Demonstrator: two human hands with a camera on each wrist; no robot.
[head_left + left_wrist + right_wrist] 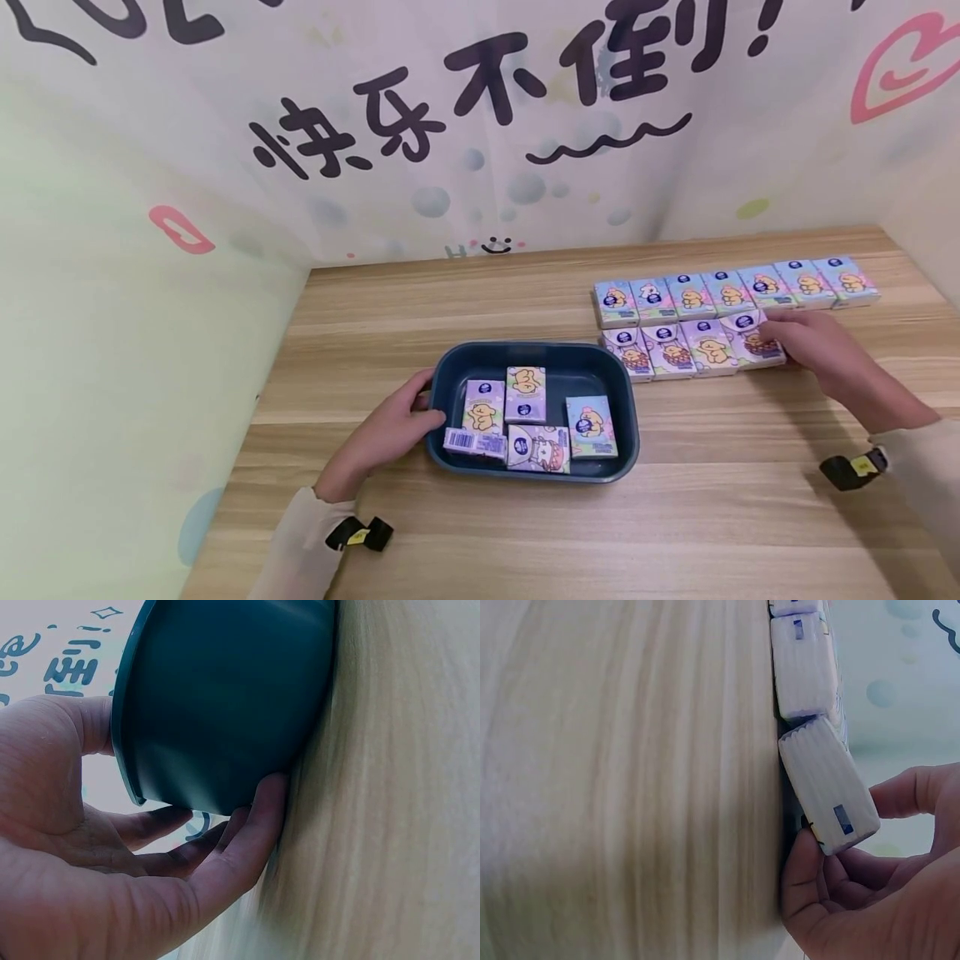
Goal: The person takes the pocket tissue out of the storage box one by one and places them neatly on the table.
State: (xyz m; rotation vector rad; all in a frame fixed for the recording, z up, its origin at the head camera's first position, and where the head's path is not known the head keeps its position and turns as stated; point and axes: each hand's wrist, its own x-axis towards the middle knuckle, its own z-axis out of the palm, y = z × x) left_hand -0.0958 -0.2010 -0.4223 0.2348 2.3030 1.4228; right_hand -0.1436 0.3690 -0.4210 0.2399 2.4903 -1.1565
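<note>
My left hand [392, 423] holds the left end of a dark blue plastic tub [630, 417], thumb over its rim and fingers against the outer wall, as the left wrist view also shows. Several tissue packs lie in the tub, among them a blue pack [592, 427] at the right and a purple pack [525, 394] near the middle. My right hand [813, 343] pinches a purple tissue pack [829, 787] at the right end of the front row. That pack is tilted, its outer end raised off the table in the right wrist view.
Behind the purple row runs a row of several blue tissue packs [690, 297]. The tub's right rim stands close to the leftmost purple pack [626, 353]. All rest on a wood-grain table [525, 542], with a printed cloth [465, 192] rising behind it.
</note>
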